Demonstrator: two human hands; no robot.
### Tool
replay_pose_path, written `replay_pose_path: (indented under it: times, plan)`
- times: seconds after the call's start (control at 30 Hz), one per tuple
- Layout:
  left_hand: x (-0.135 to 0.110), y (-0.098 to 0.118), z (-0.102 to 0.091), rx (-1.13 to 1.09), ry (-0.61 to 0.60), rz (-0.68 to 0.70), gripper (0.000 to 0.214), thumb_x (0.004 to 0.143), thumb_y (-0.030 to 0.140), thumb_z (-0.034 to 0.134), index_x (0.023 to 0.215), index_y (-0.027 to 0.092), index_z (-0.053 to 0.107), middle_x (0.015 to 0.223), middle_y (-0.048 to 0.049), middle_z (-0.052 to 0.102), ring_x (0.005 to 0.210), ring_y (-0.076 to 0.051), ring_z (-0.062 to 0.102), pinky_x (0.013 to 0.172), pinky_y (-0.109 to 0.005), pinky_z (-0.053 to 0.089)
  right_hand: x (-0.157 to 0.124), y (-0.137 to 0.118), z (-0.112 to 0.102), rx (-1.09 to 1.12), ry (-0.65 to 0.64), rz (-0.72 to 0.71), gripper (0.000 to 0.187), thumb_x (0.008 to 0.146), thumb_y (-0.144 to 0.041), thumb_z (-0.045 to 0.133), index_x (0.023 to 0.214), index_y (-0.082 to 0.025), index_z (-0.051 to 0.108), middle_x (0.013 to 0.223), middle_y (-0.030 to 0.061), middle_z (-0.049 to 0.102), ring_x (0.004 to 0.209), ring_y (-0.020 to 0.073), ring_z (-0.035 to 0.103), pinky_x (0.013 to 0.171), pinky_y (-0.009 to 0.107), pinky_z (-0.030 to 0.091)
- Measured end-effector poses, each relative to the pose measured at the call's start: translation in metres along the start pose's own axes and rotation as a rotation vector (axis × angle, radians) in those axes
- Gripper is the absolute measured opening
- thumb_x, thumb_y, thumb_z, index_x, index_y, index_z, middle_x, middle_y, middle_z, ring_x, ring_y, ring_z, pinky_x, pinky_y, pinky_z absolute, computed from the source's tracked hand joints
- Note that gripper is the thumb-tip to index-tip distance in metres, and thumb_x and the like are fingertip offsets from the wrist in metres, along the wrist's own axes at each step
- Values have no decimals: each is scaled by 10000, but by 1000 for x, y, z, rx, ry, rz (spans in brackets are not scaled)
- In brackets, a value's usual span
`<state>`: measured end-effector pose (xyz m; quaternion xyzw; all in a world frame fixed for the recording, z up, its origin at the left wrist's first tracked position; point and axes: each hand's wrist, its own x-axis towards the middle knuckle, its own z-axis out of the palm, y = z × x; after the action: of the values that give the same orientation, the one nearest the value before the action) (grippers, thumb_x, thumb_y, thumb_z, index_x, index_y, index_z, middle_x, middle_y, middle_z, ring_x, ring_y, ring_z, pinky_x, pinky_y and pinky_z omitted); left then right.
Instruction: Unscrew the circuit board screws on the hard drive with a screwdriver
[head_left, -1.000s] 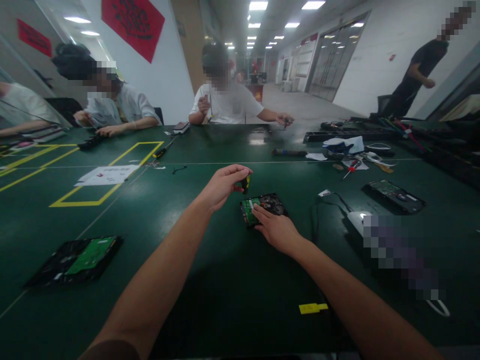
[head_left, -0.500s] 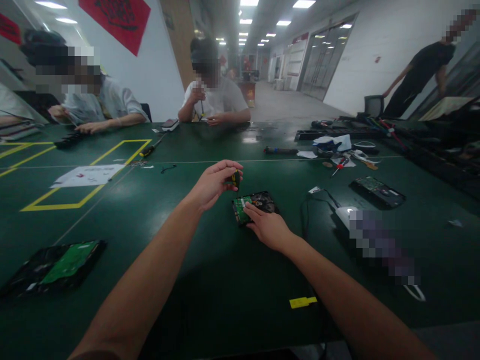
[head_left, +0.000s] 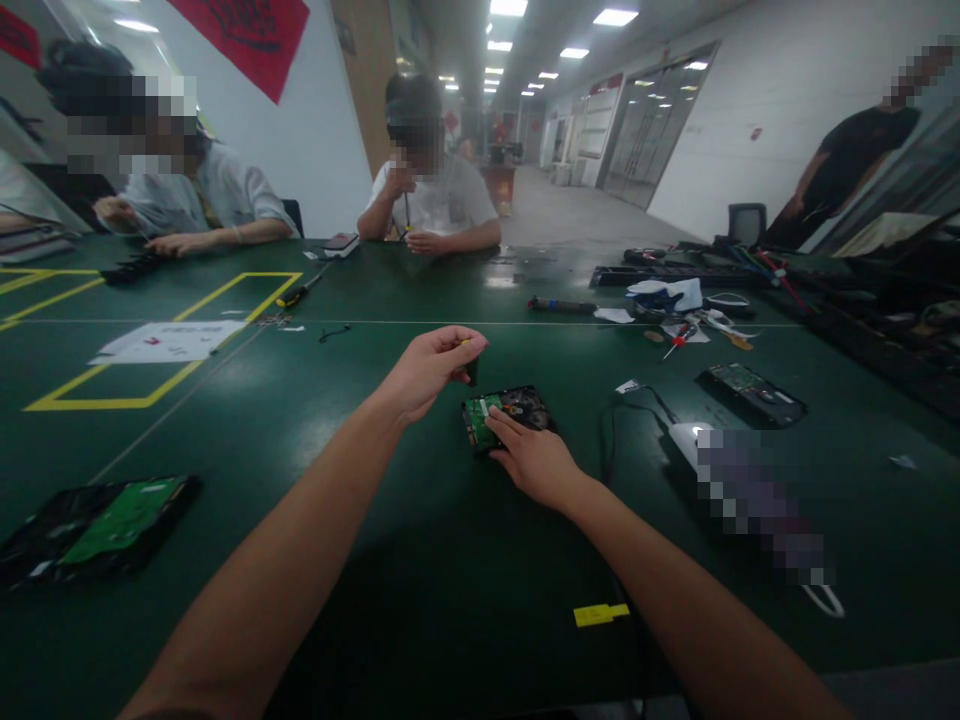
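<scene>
A hard drive (head_left: 534,408) lies on the green table, its green circuit board facing up. My right hand (head_left: 534,458) is on it, fingers laid over the board and thumb at the near edge, steadying it. Just above the drive's far left corner, my left hand (head_left: 435,368) is closed around a short screwdriver (head_left: 472,373) with a black and yellow handle. The handle points down, mostly covered by my fingers. I cannot make out whether its tip touches the drive.
Another hard drive (head_left: 124,520) lies at the left, a third (head_left: 756,393) at the right. Near my right arm are a cabled white device (head_left: 686,436) and a yellow tag (head_left: 600,614). Tools and a red screwdriver (head_left: 679,340) lie farther back. Two people sit across the table.
My left fingers have shifted around the screwdriver, so that less of its yellow shows. The right hand stays on the hard drive. The person standing at the right has changed arm position.
</scene>
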<state>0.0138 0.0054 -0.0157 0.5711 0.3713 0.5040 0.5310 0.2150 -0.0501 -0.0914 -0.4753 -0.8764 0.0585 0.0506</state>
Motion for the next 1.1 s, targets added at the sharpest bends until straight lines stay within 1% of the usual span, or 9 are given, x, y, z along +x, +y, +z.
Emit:
replay_pose_path:
  times: [0.1, 0.27, 0.37, 0.47, 0.57, 0.7, 0.87, 0.97, 1.1]
  plan:
    - [1, -1, -1, 0, 2, -1, 220, 816, 376, 733, 913, 179, 718, 898, -39, 654, 741, -124, 572, 603, -235, 436, 0, 0, 0, 1, -6, 0, 561, 981, -373, 446, 1528, -268, 368, 1620, 41, 318, 1139, 287, 652, 915, 461, 555]
    - [0, -1, -2, 18, -39, 3, 228, 837, 381, 708, 964, 192, 724, 954, -55, 662, 790, -138, 589, 587, -229, 435, 1, 1, 2, -2, 13, -6, 555, 983, -368, 450, 1523, -264, 373, 1619, 38, 323, 1137, 283, 652, 896, 441, 560]
    - [0, -1, -1, -19, -69, -13, 219, 851, 361, 690, 989, 194, 721, 965, -63, 667, 824, -147, 603, 600, -229, 450, 1, 1, 2, -2, 26, -23, 548, 982, -360, 455, 1515, -255, 386, 1617, 40, 326, 1164, 284, 637, 909, 434, 553]
    - [0, 0, 1, -71, -86, -46, 215, 853, 325, 680, 1013, 182, 701, 961, -77, 676, 855, -167, 625, 612, -242, 471, 0, 1, 2, -12, 23, -21, 541, 982, -358, 455, 1509, -254, 395, 1619, 33, 322, 1139, 283, 649, 890, 432, 561]
    - [0, -1, 2, -127, -56, -85, 208, 840, 276, 672, 1026, 183, 660, 948, -86, 685, 865, -196, 656, 600, -261, 484, 0, 0, 2, -17, 21, -11, 543, 980, -364, 457, 1508, -253, 397, 1616, 32, 328, 1138, 286, 649, 882, 436, 567]
    - [1, -1, 1, -173, -36, -103, 141, 835, 272, 655, 941, 182, 632, 970, -88, 684, 865, -215, 673, 589, -276, 489, 0, 0, 3, -20, 25, -10, 546, 982, -371, 451, 1514, -262, 390, 1619, 30, 322, 1133, 284, 652, 871, 435, 572]
    - [1, 0, 0, -77, -32, -82, 184, 837, 296, 620, 884, 145, 714, 999, -119, 684, 903, -212, 634, 568, -258, 454, 1, 2, 4, -26, 11, -15, 551, 986, -377, 441, 1523, -270, 377, 1626, 25, 305, 1116, 288, 660, 852, 442, 576]
    - [0, 2, 0, -20, 0, -62, 215, 828, 288, 612, 892, 133, 746, 1028, -132, 690, 896, -208, 615, 554, -256, 441, 1, 2, 5, -26, 9, -11, 556, 985, -378, 444, 1525, -268, 372, 1627, 28, 300, 1143, 290, 646, 864, 440, 571]
    - [0, 4, -1, -74, 3, -80, 203, 825, 248, 604, 974, 172, 718, 954, -99, 693, 830, -193, 635, 519, -245, 425, 2, 2, 5, -34, 17, -18, 553, 985, -384, 442, 1520, -257, 379, 1623, 25, 310, 1125, 293, 655, 849, 445, 576]
